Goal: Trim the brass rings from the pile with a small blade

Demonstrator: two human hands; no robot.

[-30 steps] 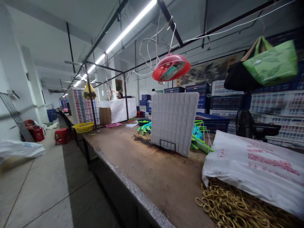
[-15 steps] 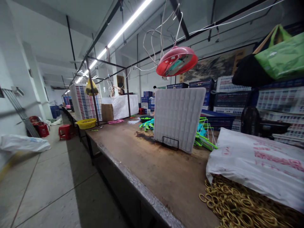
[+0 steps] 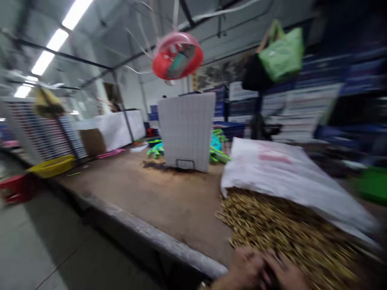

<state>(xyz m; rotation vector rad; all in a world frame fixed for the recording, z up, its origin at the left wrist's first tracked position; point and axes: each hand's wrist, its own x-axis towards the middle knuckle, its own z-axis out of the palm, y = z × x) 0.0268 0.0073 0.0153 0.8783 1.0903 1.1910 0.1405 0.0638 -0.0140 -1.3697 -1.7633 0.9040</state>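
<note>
The picture is smeared by motion. At the bottom edge my left hand point(image 3: 245, 269) and my right hand point(image 3: 288, 276) come together at the near end of a heap of small gold-coloured rings point(image 3: 281, 225). The rings spill from under a white plastic sack point(image 3: 281, 171) on the brown workbench point(image 3: 157, 197). Both hands rest at or on the edge of the heap. Their fingers look bent toward each other, but the blur hides whether anything is in them.
A white ribbed panel point(image 3: 187, 131) stands upright mid-bench with green and blue plastic parts point(image 3: 218, 150) behind it. A red lamp point(image 3: 177, 55) hangs overhead, and a green bag point(image 3: 282, 52) hangs at the right. A yellow basin point(image 3: 52, 166) and stacked crates stand beyond.
The view has swung right and down. The ring heap now fills the lower right, and both my hands have come into view at its near edge.
</note>
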